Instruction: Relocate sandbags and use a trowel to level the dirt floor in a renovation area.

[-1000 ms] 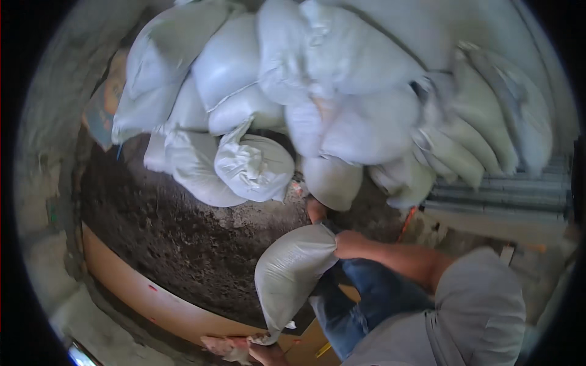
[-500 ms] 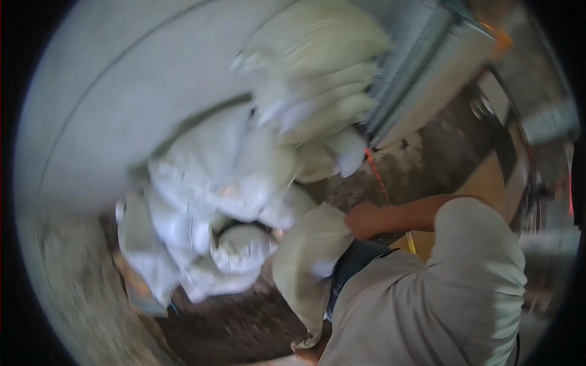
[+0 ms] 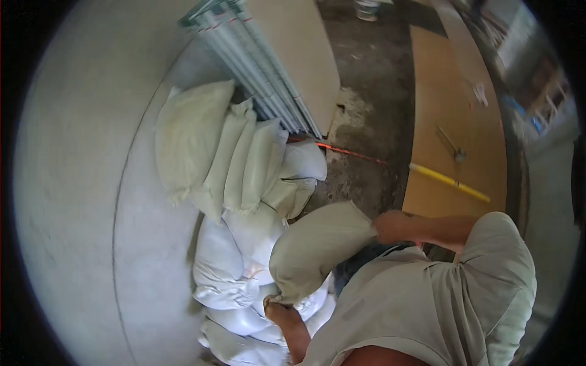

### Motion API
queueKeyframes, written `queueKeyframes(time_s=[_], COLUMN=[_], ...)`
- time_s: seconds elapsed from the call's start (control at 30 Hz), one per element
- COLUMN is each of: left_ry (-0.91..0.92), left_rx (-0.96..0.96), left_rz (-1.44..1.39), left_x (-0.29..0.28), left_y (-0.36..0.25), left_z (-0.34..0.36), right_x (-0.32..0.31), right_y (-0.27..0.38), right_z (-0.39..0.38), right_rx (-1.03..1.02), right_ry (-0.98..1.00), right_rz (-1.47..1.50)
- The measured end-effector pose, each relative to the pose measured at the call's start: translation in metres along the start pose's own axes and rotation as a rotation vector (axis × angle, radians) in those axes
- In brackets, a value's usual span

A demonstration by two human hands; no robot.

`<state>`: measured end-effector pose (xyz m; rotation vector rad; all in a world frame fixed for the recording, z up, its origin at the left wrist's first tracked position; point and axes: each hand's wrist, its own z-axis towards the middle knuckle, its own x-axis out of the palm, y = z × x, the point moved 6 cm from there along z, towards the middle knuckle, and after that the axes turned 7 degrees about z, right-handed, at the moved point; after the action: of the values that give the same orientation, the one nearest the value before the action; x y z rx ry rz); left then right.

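— Item one?
— Pale sack [image 3: 320,247], filled; held near the stacked sacks [image 3: 250,232].
— Hands?
— Left hand [image 3: 284,312], clenched on the sack's lower-left corner; right hand [image 3: 390,226], clenched on its right end.
— Further items?
— Yellow bar [image 3: 448,182] and hammer [image 3: 459,156], on a tan board [image 3: 439,85].

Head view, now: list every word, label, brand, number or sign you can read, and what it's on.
No legible text anywhere.
Sack between left hand and right hand: no print visible on the side shown.
Stacked sacks: faint pinkish patch on one, too blurred to read.
Yellow bar: any markings too small.
Bucket at the top edge: any label too small.
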<state>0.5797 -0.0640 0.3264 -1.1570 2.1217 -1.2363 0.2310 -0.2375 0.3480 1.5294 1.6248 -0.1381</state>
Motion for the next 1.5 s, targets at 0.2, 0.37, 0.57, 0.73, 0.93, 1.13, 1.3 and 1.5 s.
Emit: queueKeyframes(time_s=[0.2,0.37,0.57,0.73,0.93,1.13,1.3,1.5], left_ry=[0.116,0.311,0.522,0.809,1.073,1.435,1.690,1.599], left_rx=[-0.138,-0.193,-0.202,-0.135,-0.099,-0.065,0.636,0.338], left_rz=[0.096,0.204,0.436,0.556,0.898,1.047,1.001,0.964], left_x=[0.156,0.289,0.477,0.639,0.784,0.929,1.078,1.251], left_y=[-0.019,0.025,0.027,0.029,0.097,0.155,0.169,0.067], left_z=[0.019,0.052,0.059,0.040,0.047,0.052,0.057,0.021], right_x=[-0.045,-0.056,-0.110,-0.130,-0.142,-0.204,-0.312,-0.425], right_y=[-0.073,-0.158,-0.251,-0.308,-0.345,-0.363,-0.414,-0.487], right_z=[-0.026,-0.030,-0.020,-0.027,-0.016,0.020,0.059,0.111], right_rx=[0.299,0.493,0.690,0.867,1.122,1.378,1.438,1.337], right_ry=[-0.163,-0.236,-0.383,-0.459,-0.527,-0.426,-0.743,-0.823], right_rz=[0.087,0.178,0.325,0.502,0.718,0.880,0.902,0.838])
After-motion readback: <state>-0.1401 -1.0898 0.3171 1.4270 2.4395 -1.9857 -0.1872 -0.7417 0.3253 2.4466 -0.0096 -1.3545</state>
